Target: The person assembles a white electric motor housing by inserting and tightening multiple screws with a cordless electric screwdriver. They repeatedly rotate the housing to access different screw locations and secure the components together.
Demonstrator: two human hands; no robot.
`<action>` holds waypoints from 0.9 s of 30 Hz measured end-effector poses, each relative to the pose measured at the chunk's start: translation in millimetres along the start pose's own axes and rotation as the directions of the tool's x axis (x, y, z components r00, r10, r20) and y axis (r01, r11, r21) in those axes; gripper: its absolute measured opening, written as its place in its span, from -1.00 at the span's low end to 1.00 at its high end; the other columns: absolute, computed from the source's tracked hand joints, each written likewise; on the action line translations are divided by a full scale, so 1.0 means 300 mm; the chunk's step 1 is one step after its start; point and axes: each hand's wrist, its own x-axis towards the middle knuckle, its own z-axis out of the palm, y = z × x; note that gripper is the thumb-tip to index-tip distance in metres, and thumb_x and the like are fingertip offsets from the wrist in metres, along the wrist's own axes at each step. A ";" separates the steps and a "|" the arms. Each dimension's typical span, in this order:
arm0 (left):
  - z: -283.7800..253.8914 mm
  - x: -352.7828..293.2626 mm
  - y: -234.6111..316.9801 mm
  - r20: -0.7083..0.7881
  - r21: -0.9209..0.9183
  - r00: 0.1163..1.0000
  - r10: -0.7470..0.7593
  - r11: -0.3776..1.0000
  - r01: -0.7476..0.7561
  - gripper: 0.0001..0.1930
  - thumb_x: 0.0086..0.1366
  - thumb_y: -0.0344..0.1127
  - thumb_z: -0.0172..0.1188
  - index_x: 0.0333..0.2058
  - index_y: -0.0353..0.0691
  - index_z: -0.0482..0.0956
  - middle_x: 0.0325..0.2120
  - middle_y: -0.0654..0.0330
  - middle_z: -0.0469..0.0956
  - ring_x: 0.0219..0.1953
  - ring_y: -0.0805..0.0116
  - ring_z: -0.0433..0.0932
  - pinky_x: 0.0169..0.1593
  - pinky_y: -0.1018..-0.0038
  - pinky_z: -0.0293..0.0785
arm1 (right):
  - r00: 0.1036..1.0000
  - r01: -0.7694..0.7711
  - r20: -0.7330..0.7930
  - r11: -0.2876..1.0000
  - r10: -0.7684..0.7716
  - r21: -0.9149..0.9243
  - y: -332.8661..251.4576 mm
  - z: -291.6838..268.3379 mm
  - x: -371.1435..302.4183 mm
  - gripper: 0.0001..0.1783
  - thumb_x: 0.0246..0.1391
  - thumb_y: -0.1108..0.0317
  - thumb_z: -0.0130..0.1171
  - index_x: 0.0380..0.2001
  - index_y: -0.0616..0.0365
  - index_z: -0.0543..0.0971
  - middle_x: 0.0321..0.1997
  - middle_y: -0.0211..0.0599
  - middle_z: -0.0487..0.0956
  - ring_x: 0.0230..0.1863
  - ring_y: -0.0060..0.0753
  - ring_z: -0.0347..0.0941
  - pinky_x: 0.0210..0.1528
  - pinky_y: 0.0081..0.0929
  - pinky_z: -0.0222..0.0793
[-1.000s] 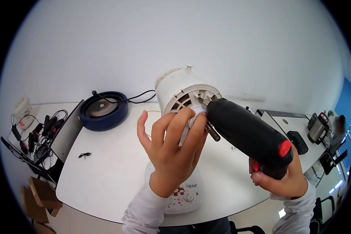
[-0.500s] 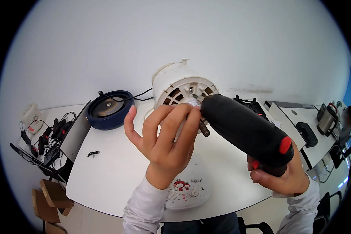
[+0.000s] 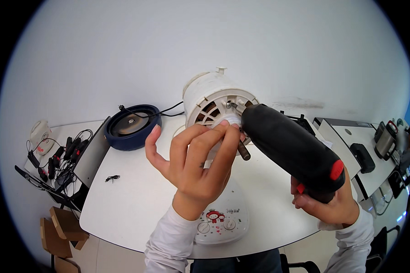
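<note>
Holding the black power driver: head view, the right grip closed around its handle, fingers by the red trigger
Driver pose: tilted, its body slanting from the right grip up and leftward, a red button at the rear end
Bit: the metal bit points at the housing's slotted face, right by a screw; whether the two touch cannot be made out
White housing: a rounded drum near the middle, beyond the left grip, slotted face turned toward the person
Left fingertips: closed on the white collar at the front of the housing, little finger raised away, thumb mostly hidden
Metal rod: sticking out just beside the left fingertips, below the driver's nose
White base: with red cartoon figures, on the desk near the person, partly behind the left hand and sleeve
Dark blue round appliance: at the back of the desk, left of the housing, with a black cord beside it
Small black cable: bundled on the desk, well apart from both hands
Far left: brown boxes, low down
Far right: a silver kettle, near a black oblong case
</note>
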 end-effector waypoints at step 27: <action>-0.042 0.006 0.035 0.092 -0.002 0.993 -0.073 0.997 0.074 -0.74 -0.08 -0.42 0.33 -0.31 -0.13 0.67 -0.40 0.43 0.52 -0.34 0.48 0.53 0.21 0.09 0.07 | 1.000 -0.003 0.020 0.996 0.005 -0.094 -0.035 0.026 -0.025 -0.56 -0.16 0.38 0.38 -0.24 0.30 0.42 -0.52 -0.28 0.53 -0.53 -0.50 0.46 -0.44 -0.55 0.34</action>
